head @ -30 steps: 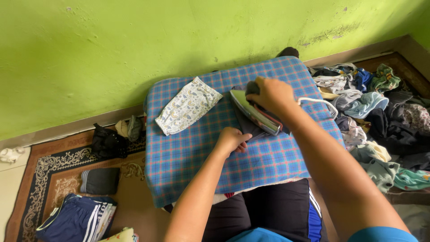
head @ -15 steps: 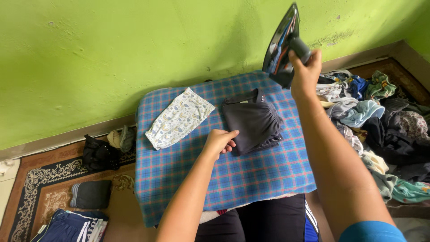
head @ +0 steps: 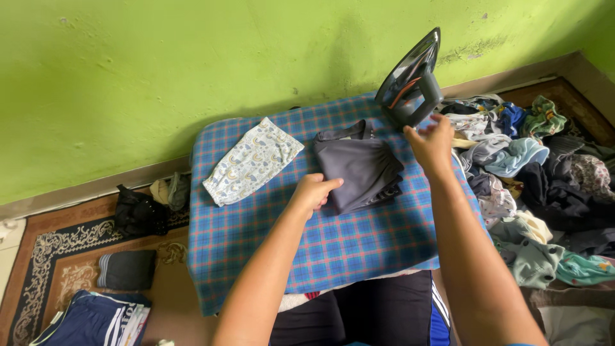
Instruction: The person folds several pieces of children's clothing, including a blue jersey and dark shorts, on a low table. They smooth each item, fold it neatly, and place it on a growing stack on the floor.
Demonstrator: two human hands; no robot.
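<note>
Nearest the camera, dark shorts with a blue side stripe (head: pixel 384 314) show below the edge of the blue checked cloth (head: pixel 359 243) that covers a low pad. On that cloth, the left hand (head: pixel 312 191) lies curled, fingers loosely bent, fingertips touching the near left edge of the folded dark grey garment (head: pixel 359 165); it pins the garment rather than pinching it. The garment sits about mid-cloth, folded into a rough rectangle with a gathered waistband showing along its right side. Judged by its look it is thin, soft and light: it would slump if lifted by one corner, so the folded edge or the waistband, taken flat with both hands, seems the safer hold. The right hand (head: pixel 430 142) is open, fingers spread and slightly bent, just beside the heel of the iron (head: pixel 411 80) and, as far as the view tells, not gripping it. The iron stands upright on its heel at the far right corner of the cloth, soleplate facing left; likely heavy, rigid and hot, best taken by the handle only. To the left lies a folded white patterned cloth (head: pixel 252 160), apart from the grey one. A heap of mixed clothes (head: pixel 538 173) spreads to the right on the floor; the green wall (head: pixel 192 70) closes the far side.
</note>
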